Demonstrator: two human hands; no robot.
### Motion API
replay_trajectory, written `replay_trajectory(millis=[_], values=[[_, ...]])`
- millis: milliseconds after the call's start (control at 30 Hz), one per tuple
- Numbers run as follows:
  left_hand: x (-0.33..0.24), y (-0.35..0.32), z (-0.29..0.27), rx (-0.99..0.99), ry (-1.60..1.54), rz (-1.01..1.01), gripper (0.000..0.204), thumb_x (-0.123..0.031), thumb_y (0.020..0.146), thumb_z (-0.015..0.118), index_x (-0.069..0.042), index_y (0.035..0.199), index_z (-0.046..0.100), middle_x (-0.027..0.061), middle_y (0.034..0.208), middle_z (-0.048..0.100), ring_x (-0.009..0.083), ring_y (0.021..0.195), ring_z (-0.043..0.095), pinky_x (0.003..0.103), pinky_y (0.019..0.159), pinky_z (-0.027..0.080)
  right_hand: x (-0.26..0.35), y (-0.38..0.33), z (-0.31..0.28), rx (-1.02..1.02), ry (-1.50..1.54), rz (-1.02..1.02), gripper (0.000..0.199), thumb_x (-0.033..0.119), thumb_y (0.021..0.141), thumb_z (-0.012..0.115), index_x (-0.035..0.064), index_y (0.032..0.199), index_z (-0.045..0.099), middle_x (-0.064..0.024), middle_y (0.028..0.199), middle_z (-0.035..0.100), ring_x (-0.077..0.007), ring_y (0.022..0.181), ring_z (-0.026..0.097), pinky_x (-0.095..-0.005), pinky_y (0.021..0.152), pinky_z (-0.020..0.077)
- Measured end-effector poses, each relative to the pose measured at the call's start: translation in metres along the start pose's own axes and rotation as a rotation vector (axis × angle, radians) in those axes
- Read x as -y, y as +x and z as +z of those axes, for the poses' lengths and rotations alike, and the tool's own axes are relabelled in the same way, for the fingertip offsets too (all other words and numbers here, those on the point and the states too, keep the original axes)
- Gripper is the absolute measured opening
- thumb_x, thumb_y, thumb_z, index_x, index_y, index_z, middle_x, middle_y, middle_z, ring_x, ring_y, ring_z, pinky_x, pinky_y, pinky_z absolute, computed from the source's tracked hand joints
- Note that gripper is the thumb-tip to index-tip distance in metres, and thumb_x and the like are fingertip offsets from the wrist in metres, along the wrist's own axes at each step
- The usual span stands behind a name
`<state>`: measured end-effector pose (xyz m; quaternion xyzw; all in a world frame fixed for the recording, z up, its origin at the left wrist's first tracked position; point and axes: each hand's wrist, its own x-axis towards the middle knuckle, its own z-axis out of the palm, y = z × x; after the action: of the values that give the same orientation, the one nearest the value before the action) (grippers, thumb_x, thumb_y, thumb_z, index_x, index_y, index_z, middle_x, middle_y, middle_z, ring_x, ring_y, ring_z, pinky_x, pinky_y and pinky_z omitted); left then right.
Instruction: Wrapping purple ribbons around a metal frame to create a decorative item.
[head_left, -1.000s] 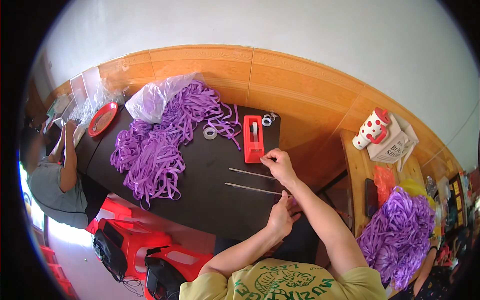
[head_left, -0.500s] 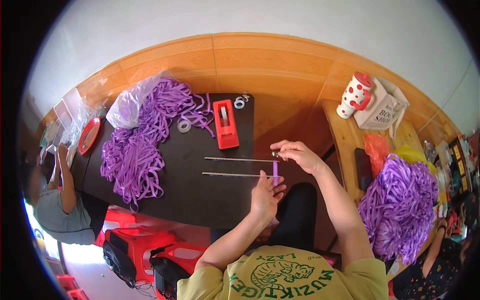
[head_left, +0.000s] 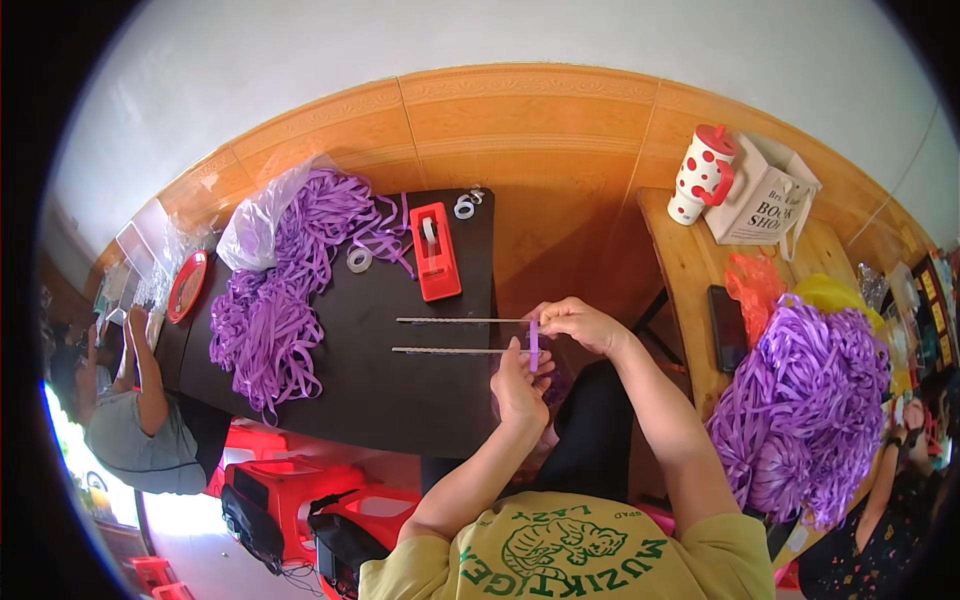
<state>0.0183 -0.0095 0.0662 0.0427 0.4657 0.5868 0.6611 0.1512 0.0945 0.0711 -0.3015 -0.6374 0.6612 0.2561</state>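
Two thin metal rods (head_left: pixel 450 351) run side by side over the dark table and reach past its right edge. Across their right ends is a short band of purple ribbon (head_left: pixel 534 352). Below the near rod, my left hand (head_left: pixel 519 391) is closed around the ribbon's near part, thumb on one side and fingers on the other. My right hand (head_left: pixel 580 326) comes from the right with its fingertips pinched at the ribbon's far end, by the tip of the far rod. Whatever else lies between those fingertips is too small to make out.
On the dark table (head_left: pixel 380 400) are a heap of purple ribbon (head_left: pixel 265 335), a red tape dispenser (head_left: pixel 434 270) and tape rolls (head_left: pixel 359 260). The wooden table (head_left: pixel 680 270) holds a spotted tumbler (head_left: pixel 700 180), a phone (head_left: pixel 727 328) and more ribbon (head_left: pixel 800 400). People sit at both sides.
My right hand has come down and left, from above the rod's end onto the ribbon's far end. My left hand stays at the ribbon. The whole view has shifted slightly.
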Motion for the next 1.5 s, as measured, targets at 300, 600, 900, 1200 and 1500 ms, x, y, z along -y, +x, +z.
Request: replay_trajectory(millis=[300,600,900,1200,1500], values=[[0.003,0.007,0.009,-0.091,-0.002,0.045,0.040,-0.047,0.084,0.059,-0.009,0.074,0.055,0.0078,0.072,0.061,0.0194,0.067,0.056,0.032,0.063,0.037,-0.008,0.002,-0.002,-0.031,0.025,0.012,0.018,0.008,0.080,0.058,0.0012,0.063,0.057,-0.0075,0.105,0.061,-0.0102,0.078,0.049,-0.0260,0.073,0.0394],[0.007,0.016,0.018,-0.168,0.020,0.140,0.028,-0.031,0.086,0.065,-0.006,0.075,0.056,0.0056,0.061,0.057,0.0140,0.051,0.053,0.025,0.049,0.040,-0.014,0.002,-0.001,-0.047,0.055,-0.017,0.014,0.007,0.081,0.058,0.0016,0.068,0.059,-0.0040,0.091,0.061,-0.0101,0.078,0.050,-0.0248,0.071,0.0394],[0.010,0.024,0.019,-0.169,-0.008,0.183,0.017,-0.018,0.085,0.062,-0.005,0.076,0.056,0.0041,0.059,0.057,0.0107,0.045,0.051,0.021,0.041,0.037,-0.033,0.005,-0.009,-0.046,0.105,-0.044,0.015,0.008,0.083,0.060,0.0038,0.069,0.060,-0.0013,0.081,0.059,-0.0086,0.074,0.050,-0.0236,0.068,0.0384],[0.008,0.024,0.015,-0.138,0.011,0.167,0.014,-0.018,0.086,0.060,-0.005,0.081,0.059,0.0036,0.060,0.056,0.0114,0.047,0.051,0.022,0.042,0.038,-0.063,0.008,-0.013,0.164,0.410,-0.021,0.009,0.010,0.086,0.063,0.0021,0.090,0.066,-0.0002,0.087,0.064,-0.0091,0.082,0.057,-0.0234,0.078,0.0433],[0.010,0.014,0.008,-0.055,-0.100,0.137,0.020,-0.020,0.086,0.063,-0.004,0.075,0.058,0.0051,0.064,0.061,0.0125,0.051,0.054,0.023,0.048,0.041,-0.042,0.028,-0.005,0.231,0.220,-0.009,0.014,0.007,0.079,0.067,0.0009,0.091,0.067,-0.0072,0.099,0.066,-0.0149,0.093,0.060,-0.0290,0.086,0.0452]])
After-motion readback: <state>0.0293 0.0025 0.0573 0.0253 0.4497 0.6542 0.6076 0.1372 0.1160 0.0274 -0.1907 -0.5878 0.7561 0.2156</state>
